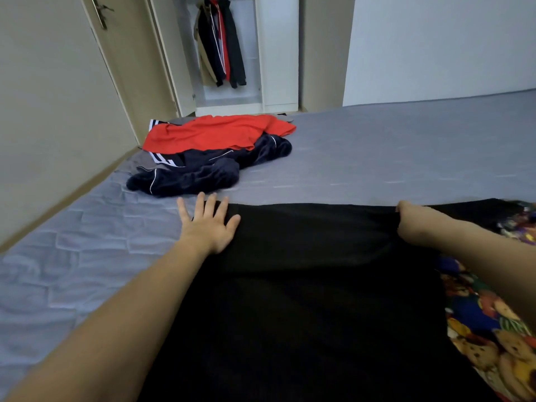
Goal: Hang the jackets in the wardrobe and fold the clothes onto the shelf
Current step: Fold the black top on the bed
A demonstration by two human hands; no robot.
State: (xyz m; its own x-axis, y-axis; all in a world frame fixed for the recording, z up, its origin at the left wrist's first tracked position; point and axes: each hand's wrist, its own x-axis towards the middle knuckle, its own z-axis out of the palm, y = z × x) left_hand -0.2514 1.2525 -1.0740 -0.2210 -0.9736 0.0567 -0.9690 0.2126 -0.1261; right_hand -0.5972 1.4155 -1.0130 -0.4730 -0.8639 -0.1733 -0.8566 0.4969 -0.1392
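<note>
A black garment (313, 285) lies spread flat on the grey bed (406, 158) in front of me. My left hand (208, 224) presses flat with spread fingers on its far left corner. My right hand (412, 221) grips the far right edge of the same black cloth, fingers curled under it. Farther up the bed sits a pile: a red garment (214, 133) on top of a dark navy velvet piece (197, 172) with white piping. Several jackets (220, 42) hang in the open wardrobe (278, 53) beyond the bed.
A colourful teddy-bear print fabric (487, 329) lies under the black garment at the right. A beige door (121, 68) with a handle stands open at the left, next to the wall. The wardrobe's left door (171, 53) is swung open.
</note>
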